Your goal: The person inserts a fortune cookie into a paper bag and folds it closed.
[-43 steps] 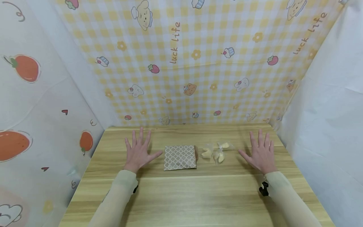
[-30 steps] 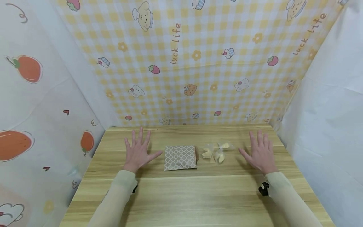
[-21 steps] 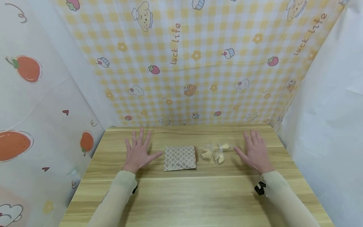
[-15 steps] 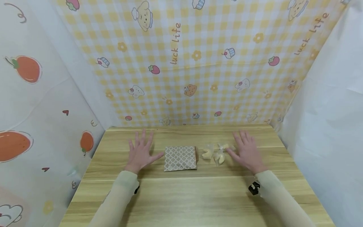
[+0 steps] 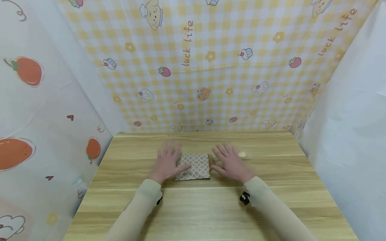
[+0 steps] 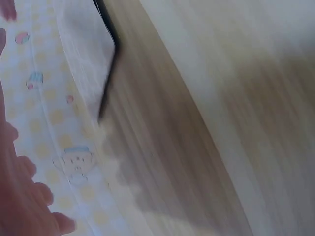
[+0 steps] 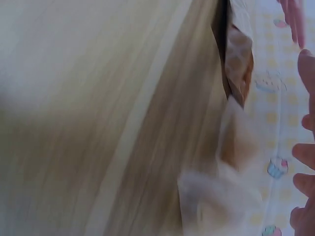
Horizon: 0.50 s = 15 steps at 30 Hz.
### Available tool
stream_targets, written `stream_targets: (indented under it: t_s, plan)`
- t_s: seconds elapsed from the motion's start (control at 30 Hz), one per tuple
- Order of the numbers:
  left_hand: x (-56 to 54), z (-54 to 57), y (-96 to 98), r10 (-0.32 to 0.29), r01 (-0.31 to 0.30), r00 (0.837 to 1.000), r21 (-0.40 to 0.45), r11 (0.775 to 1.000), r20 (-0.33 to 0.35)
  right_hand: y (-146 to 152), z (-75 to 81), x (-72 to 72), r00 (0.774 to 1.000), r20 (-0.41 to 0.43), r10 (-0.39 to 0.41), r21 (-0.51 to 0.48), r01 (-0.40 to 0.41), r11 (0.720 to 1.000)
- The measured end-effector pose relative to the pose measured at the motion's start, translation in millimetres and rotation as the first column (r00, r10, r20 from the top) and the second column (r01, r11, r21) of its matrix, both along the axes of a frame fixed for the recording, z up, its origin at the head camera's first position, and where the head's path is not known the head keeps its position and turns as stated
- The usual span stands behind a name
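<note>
Left hand point(image 5: 167, 164), fingers straight and spread, holds nothing; I see it over the left end of the flat grey-and-white patterned paper packet point(image 5: 199, 165), lying on the pale wood-grain table point(image 5: 193, 211)! Right hand point(image 5: 231, 164), just as spread, just as free, covers most of the pale-yellow, clear-wrapped pieces point(image 5: 242, 154) beside it.

Patterned paper bag point(image 5: 199, 164), flat, wrapped pieces point(image 5: 242, 154) beside

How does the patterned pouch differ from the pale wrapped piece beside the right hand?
The patterned pouch is larger than the pale wrapped piece. The patterned pouch bears a grey-and-white lattice print; the pale wrapped piece looks plain. Both lie on the wooden table.
</note>
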<state>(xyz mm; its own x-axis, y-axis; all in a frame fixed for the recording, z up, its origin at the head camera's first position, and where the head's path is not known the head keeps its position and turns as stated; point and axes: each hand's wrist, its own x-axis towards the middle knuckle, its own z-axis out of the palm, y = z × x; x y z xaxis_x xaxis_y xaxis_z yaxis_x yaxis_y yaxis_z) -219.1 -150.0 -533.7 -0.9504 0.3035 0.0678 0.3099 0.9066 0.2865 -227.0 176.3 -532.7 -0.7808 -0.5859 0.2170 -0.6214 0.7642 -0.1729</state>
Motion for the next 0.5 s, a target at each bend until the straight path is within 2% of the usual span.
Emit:
stream_targets:
  t_s: [0.2,0.3,0.5]
  plan:
    - [0.4,-2.0,20.8,-0.053,0.053,0.998,-0.007,0.999,0.03,-17,-6.5,-2.1,0.999,-0.005,0.041,0.055,-0.041,0.998]
    - [0.4,-5.1,27.7,-0.085,0.085,0.995,-0.006,0.996,0.047,-20,-11.2,-3.9,0.999,0.019,0.035,0.092,-0.037,0.995]
    - [1.1,-9.1,35.9,-0.113,0.12,0.989,-0.062,0.991,0.097,-21,-15.7,-5.0,0.998,0.064,0.024,0.125,-0.032,0.992]
